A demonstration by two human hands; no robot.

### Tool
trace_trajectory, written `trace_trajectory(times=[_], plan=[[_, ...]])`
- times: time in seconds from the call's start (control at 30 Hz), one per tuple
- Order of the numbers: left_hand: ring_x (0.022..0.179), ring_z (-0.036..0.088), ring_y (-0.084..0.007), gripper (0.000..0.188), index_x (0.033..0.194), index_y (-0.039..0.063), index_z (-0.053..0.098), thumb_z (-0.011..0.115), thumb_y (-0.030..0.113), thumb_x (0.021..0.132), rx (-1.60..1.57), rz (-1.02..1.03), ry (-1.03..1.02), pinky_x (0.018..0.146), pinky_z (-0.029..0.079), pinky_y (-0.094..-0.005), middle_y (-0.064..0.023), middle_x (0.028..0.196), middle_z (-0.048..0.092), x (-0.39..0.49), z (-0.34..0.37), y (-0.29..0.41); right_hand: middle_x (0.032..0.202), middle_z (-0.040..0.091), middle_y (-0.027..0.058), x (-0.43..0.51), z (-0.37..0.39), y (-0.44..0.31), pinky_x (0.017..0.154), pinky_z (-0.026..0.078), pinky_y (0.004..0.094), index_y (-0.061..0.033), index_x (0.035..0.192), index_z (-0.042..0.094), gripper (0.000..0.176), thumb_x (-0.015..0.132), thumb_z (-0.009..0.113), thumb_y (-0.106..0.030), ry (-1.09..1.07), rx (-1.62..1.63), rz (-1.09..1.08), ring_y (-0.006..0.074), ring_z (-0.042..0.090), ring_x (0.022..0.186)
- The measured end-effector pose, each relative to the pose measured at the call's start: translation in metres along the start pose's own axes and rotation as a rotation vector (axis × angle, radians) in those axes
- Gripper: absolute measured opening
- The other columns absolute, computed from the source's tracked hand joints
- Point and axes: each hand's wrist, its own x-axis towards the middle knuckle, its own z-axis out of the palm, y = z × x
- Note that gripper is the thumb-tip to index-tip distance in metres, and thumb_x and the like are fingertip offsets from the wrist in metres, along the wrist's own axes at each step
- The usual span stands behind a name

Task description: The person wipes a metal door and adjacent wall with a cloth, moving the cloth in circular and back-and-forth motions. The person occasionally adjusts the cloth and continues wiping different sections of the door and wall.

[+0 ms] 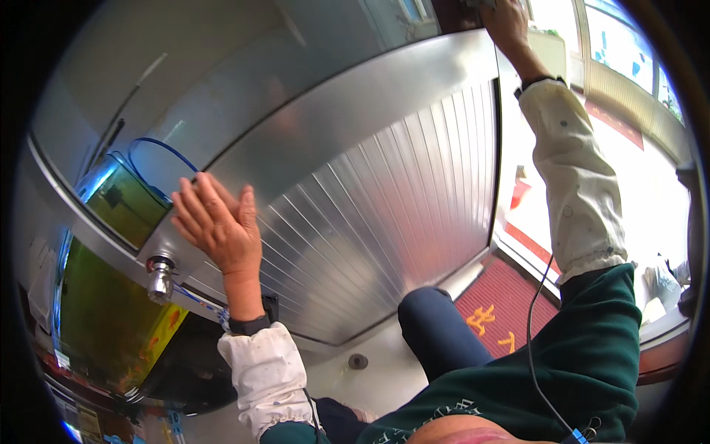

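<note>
An aluminium-framed door (388,194) with a ribbed lower panel and a glass pane (233,72) above stands before me. My left hand (219,225) is spread over the metal frame near the knob side, thumb apart, with nothing in it; whether the palm touches the metal is unclear. Below it sticks out a round metal door knob (161,280), a blue patterned cord hanging beside it. My right hand (505,25) reaches up to the door's far upper corner, beside something dark. Its fingers are partly cut off by the picture's top edge, so its grip cannot be told.
A lit fish tank (105,311) with greenish water and orange fish stands at the left. A red mat (499,302) with yellow characters lies by the doorway at right. A small dark floor piece (358,362) sits near my knee. Outside are a red object (520,193) and plastic bags (663,283).
</note>
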Motion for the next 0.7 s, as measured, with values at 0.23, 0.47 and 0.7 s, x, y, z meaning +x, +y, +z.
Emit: trace_trajectory(times=[0.23, 0.47, 0.7], plan=[[0.142, 0.028, -0.04, 0.076, 0.149, 0.014, 0.036, 0.043, 0.065, 0.094, 0.017, 0.023, 0.074, 0.114, 0.02, -0.0599, -0.0161, 0.15, 0.036, 0.001, 0.012, -0.002, 0.13, 0.06, 0.013, -0.08, -0.004, 0.024, 0.101, 0.046, 0.0376, -0.0126, 0.134, 0.056, 0.042, 0.092, 0.059, -0.016, 0.128, -0.003, -0.23, 0.0299, 0.058, 0.119], [0.143, 0.026, -0.0407, 0.076, 0.15, 0.014, 0.034, 0.042, 0.064, 0.094, -0.003, 0.006, 0.097, 0.113, 0.018, -0.0605, -0.0169, 0.151, 0.035, 0.0, 0.018, 0.0, 0.125, 0.055, 0.0191, -0.283, -0.062, 0.063, 0.103, 0.042, 0.0473, -0.0092, 0.136, 0.046, 0.049, 0.089, 0.058, -0.006, -0.125, -0.081, 0.343, 0.035, 0.053, 0.12], [0.143, 0.025, -0.0419, 0.076, 0.151, 0.014, 0.033, 0.042, 0.063, 0.094, -0.02, 0.013, 0.104, 0.113, 0.016, -0.0617, -0.0181, 0.151, 0.033, 0.0, 0.019, 0.0, 0.128, 0.058, 0.02, -0.439, -0.108, 0.033, 0.104, 0.041, 0.0403, -0.0058, 0.138, 0.048, 0.058, 0.081, 0.058, -0.013, -0.252, -0.166, 1.247, 0.0359, 0.055, 0.121]])
